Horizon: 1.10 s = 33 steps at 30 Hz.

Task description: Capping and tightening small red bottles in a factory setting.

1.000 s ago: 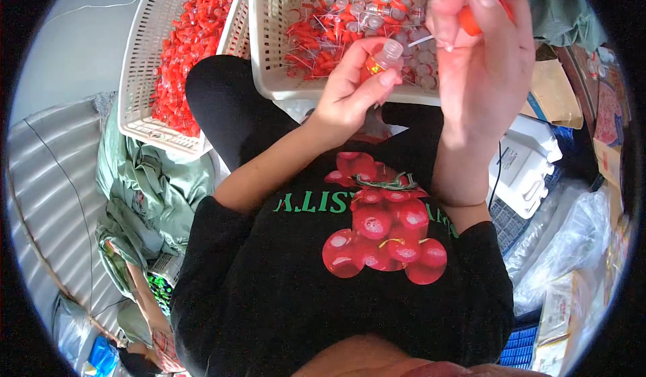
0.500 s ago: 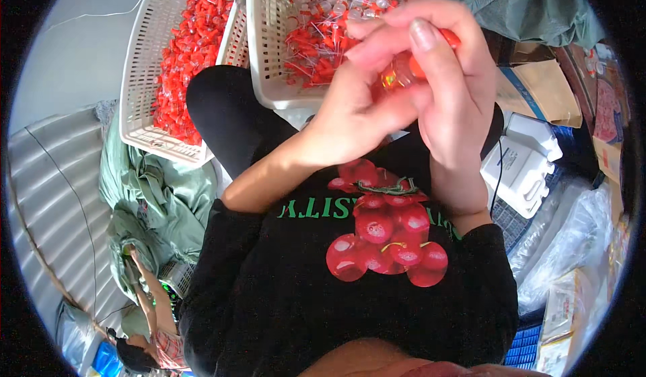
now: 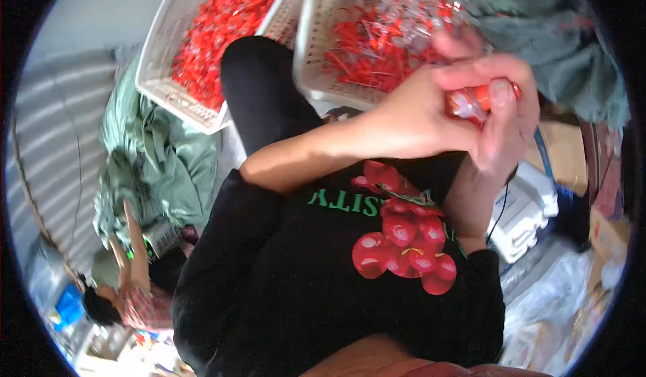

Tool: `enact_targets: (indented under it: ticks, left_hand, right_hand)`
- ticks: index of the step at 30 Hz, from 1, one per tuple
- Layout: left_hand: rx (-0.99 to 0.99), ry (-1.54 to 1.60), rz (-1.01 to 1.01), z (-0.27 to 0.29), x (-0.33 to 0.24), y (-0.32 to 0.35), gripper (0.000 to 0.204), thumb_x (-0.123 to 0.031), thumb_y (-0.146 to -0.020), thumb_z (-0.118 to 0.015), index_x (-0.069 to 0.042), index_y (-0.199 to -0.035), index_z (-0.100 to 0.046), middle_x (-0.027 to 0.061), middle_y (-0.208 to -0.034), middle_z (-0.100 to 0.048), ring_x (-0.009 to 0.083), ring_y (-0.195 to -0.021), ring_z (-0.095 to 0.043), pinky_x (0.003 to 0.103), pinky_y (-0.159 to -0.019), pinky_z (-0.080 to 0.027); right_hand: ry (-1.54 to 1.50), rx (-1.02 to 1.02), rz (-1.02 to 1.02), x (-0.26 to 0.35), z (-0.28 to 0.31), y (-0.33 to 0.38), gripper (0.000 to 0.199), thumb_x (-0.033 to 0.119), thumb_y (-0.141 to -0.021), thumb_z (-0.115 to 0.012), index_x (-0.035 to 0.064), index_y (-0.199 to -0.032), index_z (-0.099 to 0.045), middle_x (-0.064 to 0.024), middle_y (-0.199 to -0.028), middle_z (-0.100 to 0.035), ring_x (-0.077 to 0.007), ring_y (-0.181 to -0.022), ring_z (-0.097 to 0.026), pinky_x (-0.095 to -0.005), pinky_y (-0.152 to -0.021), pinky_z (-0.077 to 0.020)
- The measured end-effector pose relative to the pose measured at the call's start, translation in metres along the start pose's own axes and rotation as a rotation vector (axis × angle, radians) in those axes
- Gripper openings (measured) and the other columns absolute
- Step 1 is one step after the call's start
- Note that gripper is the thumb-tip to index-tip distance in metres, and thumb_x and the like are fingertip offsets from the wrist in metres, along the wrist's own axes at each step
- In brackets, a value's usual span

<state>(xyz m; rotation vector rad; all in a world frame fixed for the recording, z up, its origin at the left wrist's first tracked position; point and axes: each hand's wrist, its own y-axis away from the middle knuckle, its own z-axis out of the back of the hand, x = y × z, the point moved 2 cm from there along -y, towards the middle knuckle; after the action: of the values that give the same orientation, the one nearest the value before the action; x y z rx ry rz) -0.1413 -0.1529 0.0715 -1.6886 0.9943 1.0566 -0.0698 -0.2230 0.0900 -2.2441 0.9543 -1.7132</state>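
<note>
Both hands are together in front of my chest, to the right of the middle. Between them is a small plastic piece [image 3: 465,105], clear and shiny at one end and red at the other. My left hand [image 3: 414,118] is closed around the clear end, its fingertips partly blurred. My right hand [image 3: 506,126] grips the red end, with the thumb pressed on top. Just beyond the hands stands a white plastic basket [image 3: 307,64] of red pieces with thin stems and clear round parts [image 3: 397,40]. Fingers hide part of the held piece.
Left of it, another white basket [image 3: 149,74] holds many red plastic pieces [image 3: 222,37]. Green sheeting [image 3: 165,175] lies at left, more [image 3: 545,47] at far right. A white plastic case [image 3: 531,209], cardboard [image 3: 564,149] and clear bags [image 3: 552,289] lie right. Another person [image 3: 128,303] is at lower left.
The view has shifted, and the baskets now sit further right and higher. Both hands have moved right and slightly down in the picture, still together around the plastic piece.
</note>
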Motion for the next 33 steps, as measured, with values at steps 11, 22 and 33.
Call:
enact_targets:
  ticks: [11,22,33]
  left_hand:
    - [-0.231,-0.311,-0.134,0.006,-0.002,0.001,0.024,-0.013,-0.061,-0.063,0.001,-0.077,-0.053,0.0122,-0.064,-0.057,0.0242,-0.059,-0.059,0.034,-0.054,-0.046]
    - [0.029,-0.037,0.120,0.018,0.003,0.000,0.031,-0.012,-0.061,-0.065,0.002,-0.086,-0.055,0.0092,-0.069,-0.058,0.0180,-0.061,-0.057,0.030,-0.054,-0.045]
    - [0.004,-0.175,0.158,0.007,0.007,-0.006,0.023,-0.009,-0.068,-0.062,0.001,-0.086,-0.055,0.0056,-0.070,-0.057,0.0089,-0.062,-0.052,0.025,-0.055,-0.043]
  right_hand:
    - [0.549,-0.315,0.154,0.002,0.009,0.014,0.040,0.020,-0.085,-0.050,-0.0036,-0.114,-0.037,-0.0261,-0.102,-0.055,-0.0304,-0.090,-0.056,-0.0392,-0.091,-0.0377]
    - [0.619,-0.267,0.255,0.002,0.008,0.003,0.026,-0.005,-0.073,-0.054,-0.0022,-0.099,-0.050,-0.0185,-0.089,-0.059,-0.0253,-0.085,-0.058,-0.0381,-0.085,-0.0423]
    - [0.069,-0.313,0.066,-0.002,0.023,0.006,0.026,-0.004,-0.074,-0.058,-0.0026,-0.099,-0.054,-0.0187,-0.091,-0.061,-0.0230,-0.088,-0.059,-0.0332,-0.083,-0.0455]
